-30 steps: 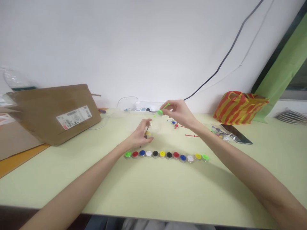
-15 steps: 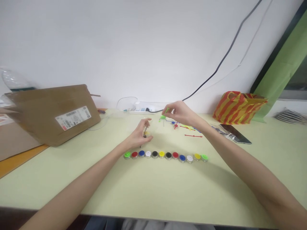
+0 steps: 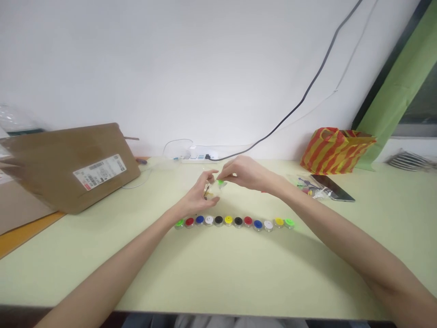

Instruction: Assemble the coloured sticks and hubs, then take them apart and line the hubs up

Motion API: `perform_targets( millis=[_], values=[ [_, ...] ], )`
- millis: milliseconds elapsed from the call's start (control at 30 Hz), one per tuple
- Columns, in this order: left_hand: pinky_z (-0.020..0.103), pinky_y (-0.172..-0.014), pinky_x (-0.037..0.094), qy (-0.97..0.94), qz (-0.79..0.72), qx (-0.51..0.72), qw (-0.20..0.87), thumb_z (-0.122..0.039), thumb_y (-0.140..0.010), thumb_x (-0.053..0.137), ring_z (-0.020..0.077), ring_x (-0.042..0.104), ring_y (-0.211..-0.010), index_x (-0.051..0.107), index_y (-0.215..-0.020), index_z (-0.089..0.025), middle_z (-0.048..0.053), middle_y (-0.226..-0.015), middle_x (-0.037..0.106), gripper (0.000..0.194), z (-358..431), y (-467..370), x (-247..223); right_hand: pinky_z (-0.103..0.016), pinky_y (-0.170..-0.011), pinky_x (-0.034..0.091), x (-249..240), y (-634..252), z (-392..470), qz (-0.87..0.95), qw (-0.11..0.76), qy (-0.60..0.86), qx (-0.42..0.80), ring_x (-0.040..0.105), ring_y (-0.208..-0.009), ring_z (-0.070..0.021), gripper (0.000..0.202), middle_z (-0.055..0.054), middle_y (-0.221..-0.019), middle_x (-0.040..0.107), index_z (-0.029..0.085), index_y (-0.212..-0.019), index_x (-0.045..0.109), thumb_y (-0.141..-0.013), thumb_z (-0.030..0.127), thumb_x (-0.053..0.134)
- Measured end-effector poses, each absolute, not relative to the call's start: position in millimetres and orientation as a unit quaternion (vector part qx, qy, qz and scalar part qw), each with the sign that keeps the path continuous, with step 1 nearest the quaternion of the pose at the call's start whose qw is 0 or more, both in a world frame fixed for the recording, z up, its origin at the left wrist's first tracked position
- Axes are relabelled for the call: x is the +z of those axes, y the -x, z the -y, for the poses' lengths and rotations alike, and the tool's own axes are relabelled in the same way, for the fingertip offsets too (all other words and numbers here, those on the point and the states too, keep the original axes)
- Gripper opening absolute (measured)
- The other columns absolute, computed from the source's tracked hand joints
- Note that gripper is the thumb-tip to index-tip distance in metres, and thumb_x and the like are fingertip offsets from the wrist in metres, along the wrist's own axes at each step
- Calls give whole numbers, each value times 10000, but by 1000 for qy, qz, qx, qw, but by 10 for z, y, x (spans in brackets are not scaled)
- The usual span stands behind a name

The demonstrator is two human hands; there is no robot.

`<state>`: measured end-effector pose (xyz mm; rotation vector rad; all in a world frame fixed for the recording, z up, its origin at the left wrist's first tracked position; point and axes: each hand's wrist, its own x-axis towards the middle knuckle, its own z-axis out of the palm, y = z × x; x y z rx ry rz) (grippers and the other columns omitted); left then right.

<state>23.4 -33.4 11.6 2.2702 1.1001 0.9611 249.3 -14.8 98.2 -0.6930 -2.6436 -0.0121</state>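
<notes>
My left hand [image 3: 203, 191] curls its thumb and fingers round a clear plastic container [image 3: 214, 190], with small yellow and dark bits showing inside. Right beside it, my right hand [image 3: 235, 172] pinches a small bright green plastic piece [image 3: 221, 182] at the container's upper edge. Whether the piece touches the container, I cannot tell. Nearer to me runs a row of small round clear pots with coloured tops, among them a black one [image 3: 218, 220], a yellow one [image 3: 228, 220] and a blue one [image 3: 258, 224].
A tilted cardboard box [image 3: 99, 164] stands at the left. Against the wall lies a power strip [image 3: 196, 159]. On the right are a dark tablet [image 3: 331, 187], a clear bag of small parts [image 3: 319, 193] and a red and yellow striped bag [image 3: 336, 152].
My right hand has moved left and down with the green piece, up to the container. My left hand keeps its hold in much the same place. The view has shifted slightly.
</notes>
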Motion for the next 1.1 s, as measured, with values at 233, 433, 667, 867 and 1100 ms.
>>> perform_targets(
  millis=[233, 433, 667, 867, 1100],
  values=[
    [413, -974, 500, -830, -390, 339, 210, -269, -862, 677, 277, 523, -1210, 332, -1485, -268, 99, -1347, 503, 712, 362, -245, 138, -262, -735, 402, 985, -2530, 155, 939, 237, 247, 19, 683, -889, -174, 295, -61, -1026, 787, 192, -1046, 774, -980, 81, 508],
    [379, -896, 519, -827, -393, 332, 228, -262, -860, 676, 270, 538, -1201, 280, -1517, -295, 104, -1294, 510, 767, 348, -238, 100, -244, -639, 333, 1014, -2535, 167, 900, 284, 324, 71, 531, -633, -119, 247, -2, -763, 683, 180, -990, 713, -985, 112, 476],
    [416, -978, 486, -831, -388, 335, 217, -248, -854, 666, 271, 537, -1202, 300, -1518, -305, 87, -1311, 509, 760, 321, -233, 80, -264, -713, 376, 995, -2535, 127, 920, 248, 301, 46, 624, -801, -167, 179, -49, -856, 733, 180, -926, 775, -906, 89, 622],
    [407, -956, 503, -831, -381, 336, 227, -242, -853, 668, 275, 539, -1200, 325, -1486, -286, 88, -1335, 511, 721, 349, -263, 124, -243, -676, 349, 951, -2502, 143, 934, 234, 268, 40, 603, -784, -145, 130, -36, -894, 725, 173, -916, 694, -888, 71, 618],
    [386, -992, 484, -832, -366, 347, 232, -237, -872, 662, 255, 553, -1175, 330, -1470, -271, 86, -1326, 529, 685, 377, -292, 158, -284, -702, 348, 896, -2452, 152, 959, 179, 216, -37, 607, -824, -188, 206, -61, -848, 726, 200, -986, 777, -1004, 190, 572]
  ],
)
